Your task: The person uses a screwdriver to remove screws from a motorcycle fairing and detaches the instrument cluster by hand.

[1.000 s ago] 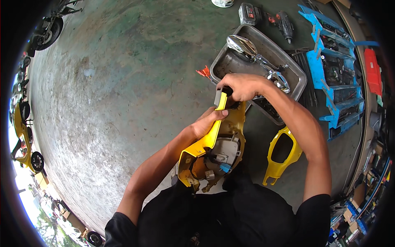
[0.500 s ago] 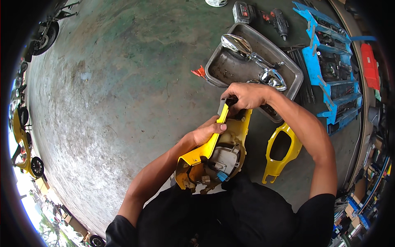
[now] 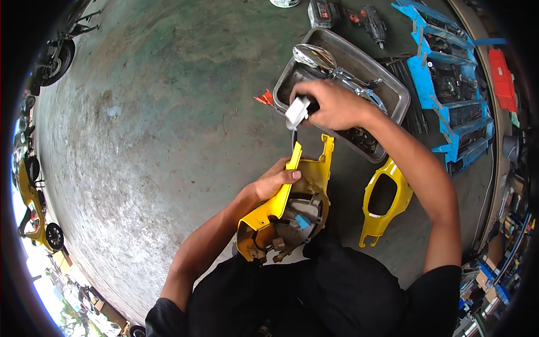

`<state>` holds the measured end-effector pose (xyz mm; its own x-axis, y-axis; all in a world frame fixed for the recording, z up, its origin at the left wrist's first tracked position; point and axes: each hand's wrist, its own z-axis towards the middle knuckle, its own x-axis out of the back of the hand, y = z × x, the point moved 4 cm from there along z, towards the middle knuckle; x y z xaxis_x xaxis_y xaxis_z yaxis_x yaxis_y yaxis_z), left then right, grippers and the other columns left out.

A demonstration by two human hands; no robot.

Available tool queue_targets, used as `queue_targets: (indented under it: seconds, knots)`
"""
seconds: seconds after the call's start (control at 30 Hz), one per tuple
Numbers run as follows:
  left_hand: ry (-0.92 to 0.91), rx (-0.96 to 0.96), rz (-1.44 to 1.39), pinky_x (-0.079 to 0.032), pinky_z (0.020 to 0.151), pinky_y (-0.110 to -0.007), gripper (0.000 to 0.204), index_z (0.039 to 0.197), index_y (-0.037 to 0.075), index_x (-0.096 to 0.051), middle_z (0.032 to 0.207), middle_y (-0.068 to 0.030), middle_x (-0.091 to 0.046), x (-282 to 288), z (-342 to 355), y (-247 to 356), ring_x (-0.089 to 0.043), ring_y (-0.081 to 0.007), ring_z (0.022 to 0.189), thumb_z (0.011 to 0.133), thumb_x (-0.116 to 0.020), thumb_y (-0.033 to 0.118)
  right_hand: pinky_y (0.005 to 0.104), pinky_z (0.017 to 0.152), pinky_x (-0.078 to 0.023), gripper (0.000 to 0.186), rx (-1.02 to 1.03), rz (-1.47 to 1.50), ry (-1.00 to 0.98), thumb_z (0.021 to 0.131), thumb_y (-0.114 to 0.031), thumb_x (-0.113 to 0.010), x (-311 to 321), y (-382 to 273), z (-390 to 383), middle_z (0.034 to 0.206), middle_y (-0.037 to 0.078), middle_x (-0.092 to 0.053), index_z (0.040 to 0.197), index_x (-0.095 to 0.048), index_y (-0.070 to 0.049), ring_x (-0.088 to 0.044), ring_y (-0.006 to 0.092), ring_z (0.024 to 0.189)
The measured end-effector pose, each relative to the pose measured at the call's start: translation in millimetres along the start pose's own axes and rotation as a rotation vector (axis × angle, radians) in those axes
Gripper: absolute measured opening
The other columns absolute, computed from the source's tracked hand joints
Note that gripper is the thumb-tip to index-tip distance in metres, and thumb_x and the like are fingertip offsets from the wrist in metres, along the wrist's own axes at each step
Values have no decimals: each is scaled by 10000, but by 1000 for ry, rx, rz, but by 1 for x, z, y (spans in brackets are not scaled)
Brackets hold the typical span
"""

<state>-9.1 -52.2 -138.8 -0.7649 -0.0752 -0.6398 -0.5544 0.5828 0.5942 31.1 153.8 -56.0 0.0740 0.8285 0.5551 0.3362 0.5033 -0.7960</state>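
Above my lap, a yellow motorcycle headlight cowl (image 3: 269,210) is tilted with its inner side toward me. A grey headlight back (image 3: 307,216) and a blue connector (image 3: 302,222) show inside it. My left hand (image 3: 273,182) is closed on the cowl's left edge, its thumb over the rim. Beyond the cowl's far end, my right hand (image 3: 331,105) grips a small grey-and-black part (image 3: 297,112), somewhat blurred. A dark stem or wire runs from that part down toward the cowl. Whether it is joined to the cowl I cannot tell.
A metal tray (image 3: 401,106) with a chrome mirror (image 3: 314,56) lies past my right hand. On the floor at right is a yellow trim panel (image 3: 373,216). Farther off are a blue toolbox (image 3: 424,84), a cordless impact wrench (image 3: 373,25) and a battery pack (image 3: 323,14).
My right hand has lifted away from the cowl's far end, up and slightly left, bringing the grey-and-black part out. The left hand keeps its hold on the cowl.
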Motion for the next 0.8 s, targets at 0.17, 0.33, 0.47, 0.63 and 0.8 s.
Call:
queue_targets:
  seconds: [0.17,0.33,0.47,0.63,0.8]
  knots:
    - [59,-77,64,-446,924,-331,859,1371,-10,-417,1159,-144,-560,25,-6,-1,-546,-217,1052,737,-648,522,260,811,-433,295,114,213,461,744,-11,-675,55,8,-13,923,0,-600,1026,-596,-55,-540,99,901]
    - [130,-158,-238,-444,1007,-447,850,1394,-10,-383,1260,-224,-547,44,-25,23,-572,-325,1142,786,-602,542,396,990,-445,313,173,996,1050,901,-80,-549,107,33,-115,1121,97,-642,1205,-586,-14,-602,202,1066]
    - [309,-264,-319,-427,1018,-463,886,1377,-2,-436,1291,-199,-548,70,-46,56,-566,-335,1139,769,-567,629,424,840,-477,383,82,1225,922,871,-231,-566,73,59,-197,969,125,-628,1170,-539,8,-618,270,910]
    - [344,-506,-492,-440,966,-440,798,1303,30,-515,1220,-155,-590,104,-54,81,-569,-310,1086,806,-521,654,299,581,-519,383,-334,1144,797,722,-223,-633,-10,95,-287,805,101,-592,1024,-525,-15,-623,198,680]
    - [412,-690,-514,-444,959,-439,780,1298,34,-518,1219,-151,-589,117,-69,93,-569,-308,1083,817,-512,648,247,693,-463,281,-792,947,730,708,-175,-635,-82,110,-325,823,46,-620,945,-627,-25,-596,124,753]
